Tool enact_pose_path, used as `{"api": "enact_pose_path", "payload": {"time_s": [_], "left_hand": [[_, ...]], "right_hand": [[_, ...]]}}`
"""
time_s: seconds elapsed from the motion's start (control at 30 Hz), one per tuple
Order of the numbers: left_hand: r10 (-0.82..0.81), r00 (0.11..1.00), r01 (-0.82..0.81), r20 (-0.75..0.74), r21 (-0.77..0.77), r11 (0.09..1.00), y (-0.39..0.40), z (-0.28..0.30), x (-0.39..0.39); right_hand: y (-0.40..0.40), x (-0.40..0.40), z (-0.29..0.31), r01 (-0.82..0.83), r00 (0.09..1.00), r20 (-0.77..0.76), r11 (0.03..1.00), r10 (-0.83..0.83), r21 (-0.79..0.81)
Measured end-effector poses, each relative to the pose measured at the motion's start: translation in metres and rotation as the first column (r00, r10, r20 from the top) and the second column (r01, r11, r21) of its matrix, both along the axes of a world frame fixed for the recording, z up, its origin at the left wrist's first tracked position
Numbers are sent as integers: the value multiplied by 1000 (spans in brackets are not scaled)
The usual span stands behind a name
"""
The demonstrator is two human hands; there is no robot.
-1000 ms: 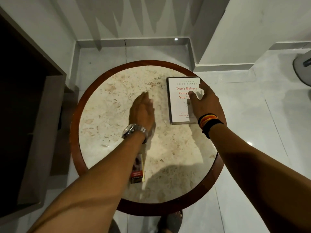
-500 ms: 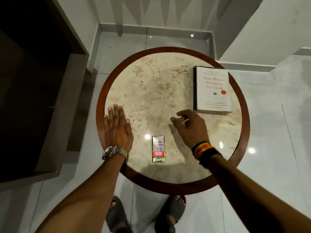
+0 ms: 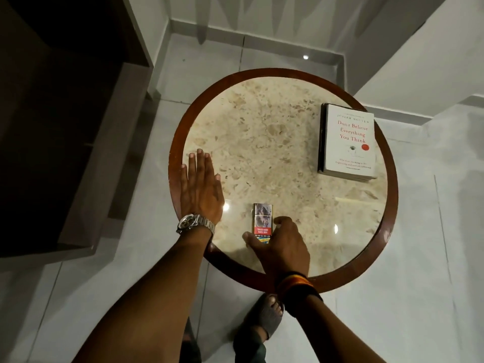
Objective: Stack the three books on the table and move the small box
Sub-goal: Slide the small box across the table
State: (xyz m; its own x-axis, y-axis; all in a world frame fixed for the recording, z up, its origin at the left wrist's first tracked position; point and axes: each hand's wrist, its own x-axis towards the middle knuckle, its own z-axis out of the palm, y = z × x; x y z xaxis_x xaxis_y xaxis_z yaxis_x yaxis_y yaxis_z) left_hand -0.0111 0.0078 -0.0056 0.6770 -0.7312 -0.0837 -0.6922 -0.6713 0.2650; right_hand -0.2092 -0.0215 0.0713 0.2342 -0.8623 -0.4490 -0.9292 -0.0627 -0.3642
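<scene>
A stack of books point(image 3: 348, 142) lies on the right side of the round marble table point(image 3: 264, 142), a white book with red title on top and other page edges showing below it. The small box point(image 3: 262, 218), a cigarette pack, lies flat near the table's front edge. My right hand point(image 3: 282, 244) covers the box's near end, thumb on its left side and fingers curled on its right side. My left hand point(image 3: 201, 187) rests flat on the table's left edge, holding nothing; it wears a metal watch.
The table has a raised dark wooden rim point(image 3: 390, 205). A dark cabinet point(image 3: 65, 140) stands close to the left. White tiled floor and walls surround the table. My sandalled foot point(image 3: 264, 318) is under the near edge.
My right hand left the books, came back across the table to its near side and closed around the small box. My left hand slid to the table's left edge and stays flat.
</scene>
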Motion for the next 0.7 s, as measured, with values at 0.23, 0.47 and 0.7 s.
{"api": "enact_pose_path", "payload": {"time_s": [0.23, 0.47, 0.7], "left_hand": [[-7, 1000, 7, 5, 4, 1000, -2, 1, 0], [-56, 998, 56, 36, -16, 998, -17, -3, 20], [-55, 994, 57, 90, -21, 998, -15, -11, 24]], "right_hand": [[-17, 37, 5, 115, 989, 98, 992, -109, -57], [-97, 130, 9, 160, 966, 219, 982, -136, -97], [-147, 192, -1, 120, 977, 195, 983, -91, -142]]}}
